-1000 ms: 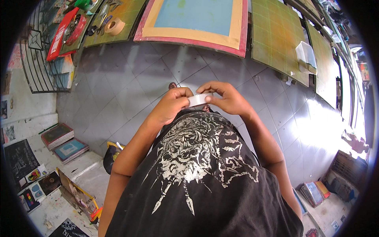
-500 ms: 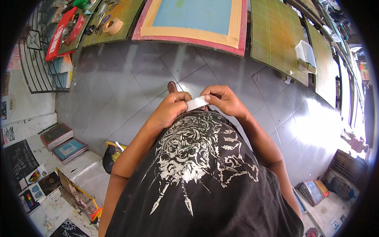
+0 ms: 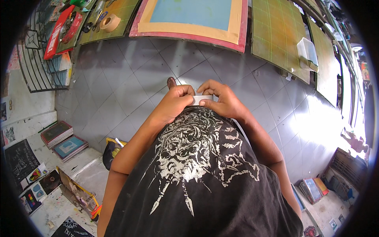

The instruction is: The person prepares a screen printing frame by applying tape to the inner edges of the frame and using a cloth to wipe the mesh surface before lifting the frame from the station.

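Note:
Between my two hands, in front of my dark printed T-shirt (image 3: 221, 189), is a small white strip (image 3: 202, 99); whether it is paper or tape I cannot make out. My left hand (image 3: 177, 101) pinches its left end, fingers curled under. At the other end, the thumb of my right hand (image 3: 224, 100) presses on the strip's face while the curled fingers sit behind and above it. The strip is held roughly level, and its ends are hidden by my fingers.
Ahead stands a red-framed screen (image 3: 189, 34) edged with tan tape. Left of it, a greenish board carries a tape roll (image 3: 110, 23) and tools. A clear plastic box (image 3: 307, 53) sits on the right board. Stacked frames (image 3: 70, 148) lie at left, above grey floor tiles (image 3: 114, 79).
My right hand has shifted its grip, its thumb now lying across the face of the white strip. The strip has moved slightly up and looks more level.

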The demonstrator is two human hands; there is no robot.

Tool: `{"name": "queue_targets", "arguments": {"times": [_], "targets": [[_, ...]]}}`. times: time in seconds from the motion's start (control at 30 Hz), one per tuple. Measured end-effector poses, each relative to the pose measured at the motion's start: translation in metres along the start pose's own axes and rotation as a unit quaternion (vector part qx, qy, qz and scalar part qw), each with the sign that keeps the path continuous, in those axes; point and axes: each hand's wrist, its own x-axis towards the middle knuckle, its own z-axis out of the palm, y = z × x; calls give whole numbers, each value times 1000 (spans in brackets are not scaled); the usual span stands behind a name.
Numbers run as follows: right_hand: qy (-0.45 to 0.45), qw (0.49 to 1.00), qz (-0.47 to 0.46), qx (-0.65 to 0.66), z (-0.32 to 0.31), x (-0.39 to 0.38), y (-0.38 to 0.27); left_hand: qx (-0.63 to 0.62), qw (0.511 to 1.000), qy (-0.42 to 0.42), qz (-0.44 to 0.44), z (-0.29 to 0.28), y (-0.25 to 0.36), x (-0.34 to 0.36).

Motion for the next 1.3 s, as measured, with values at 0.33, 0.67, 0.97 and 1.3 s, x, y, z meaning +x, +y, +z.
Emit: {"name": "queue_targets", "arguments": {"times": [0.33, 0.67, 0.97, 1.3], "targets": [[25, 993, 30, 115, -6, -13, 40, -121, 991, -48, -30, 3, 2, 0], [19, 994, -78, -73, -14, -5, 15, 45, 998, -30, -22, 24, 16, 5], [33, 999, 1, -21, -13, -13, 23, 40, 998, -25, -33, 27, 16, 4], [107, 939, 49, 323, -5, -15, 52, -83, 995, -59, 1, 16, 4, 4]]}}
